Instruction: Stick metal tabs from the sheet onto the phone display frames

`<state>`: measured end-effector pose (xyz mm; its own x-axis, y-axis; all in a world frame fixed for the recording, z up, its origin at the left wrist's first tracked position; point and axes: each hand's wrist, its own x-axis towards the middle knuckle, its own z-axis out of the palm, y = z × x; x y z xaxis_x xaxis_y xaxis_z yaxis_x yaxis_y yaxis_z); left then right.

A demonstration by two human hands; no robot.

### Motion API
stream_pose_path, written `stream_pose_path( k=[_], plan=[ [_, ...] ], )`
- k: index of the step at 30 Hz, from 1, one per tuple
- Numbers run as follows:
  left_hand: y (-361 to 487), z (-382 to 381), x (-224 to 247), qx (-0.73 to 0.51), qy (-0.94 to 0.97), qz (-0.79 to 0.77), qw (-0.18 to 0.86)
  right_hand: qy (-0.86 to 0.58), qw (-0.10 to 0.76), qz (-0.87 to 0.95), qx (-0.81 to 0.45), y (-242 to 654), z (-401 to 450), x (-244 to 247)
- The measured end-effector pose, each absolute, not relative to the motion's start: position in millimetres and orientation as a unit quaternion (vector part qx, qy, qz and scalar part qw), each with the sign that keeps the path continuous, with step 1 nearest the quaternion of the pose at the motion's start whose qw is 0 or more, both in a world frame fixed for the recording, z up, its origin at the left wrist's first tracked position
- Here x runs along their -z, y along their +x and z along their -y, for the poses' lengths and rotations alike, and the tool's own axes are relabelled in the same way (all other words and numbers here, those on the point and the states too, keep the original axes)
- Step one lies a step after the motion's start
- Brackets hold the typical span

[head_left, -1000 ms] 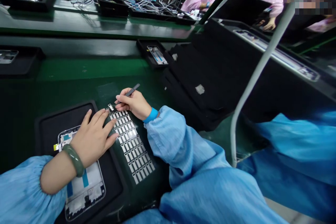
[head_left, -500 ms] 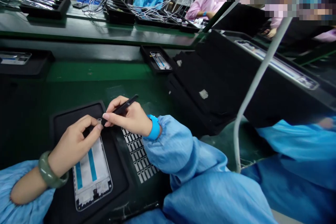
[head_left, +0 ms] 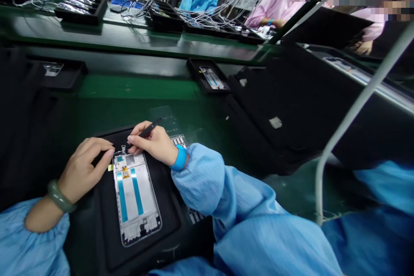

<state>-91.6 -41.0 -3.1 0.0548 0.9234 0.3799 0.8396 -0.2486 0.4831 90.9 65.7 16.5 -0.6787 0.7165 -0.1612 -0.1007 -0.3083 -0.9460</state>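
My right hand (head_left: 152, 142) grips black tweezers (head_left: 150, 128), pen-like, their back end pointing up to the right. Close to the tips, a small grey-white piece with a looped end (head_left: 123, 148) stands at the top edge of a phone frame (head_left: 147, 202). The frame is silvery with two blue strips and lies in a black tray (head_left: 108, 224). My left hand (head_left: 86, 164) hovers beside the frame's upper left corner, thumb and forefinger slightly apart, with nothing visible between them. A sheet of similar small pieces (head_left: 178, 140) is partly hidden under my right forearm.
Another phone frame sits in a small black tray (head_left: 191, 69) farther back. Black cloth or foam sheets (head_left: 258, 116) are heaped on the right, behind a pale cable (head_left: 343, 125). Trays and tangled white cables (head_left: 207, 21) line the back shelf, where other people work.
My left thumb and forefinger have moved apart and away from the small piece, uncovering the frame's top. The right hand stays by the frame's top with the tweezers. The view has shifted left.
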Motion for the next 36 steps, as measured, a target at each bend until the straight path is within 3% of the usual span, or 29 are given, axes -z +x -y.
stream_pose_path(
  k=[17, 36],
  plan=[
    [-83, 56, 2, -0.244, 0.787, -0.564, 0.050, -0.305, 0.201, 0.617, -0.697, 90, -64, -6],
    [-80, 60, -2, -0.212, 0.792, -0.570, 0.046, -0.308, 0.196, 0.658, -0.658, 90, -63, -5]
  ],
)
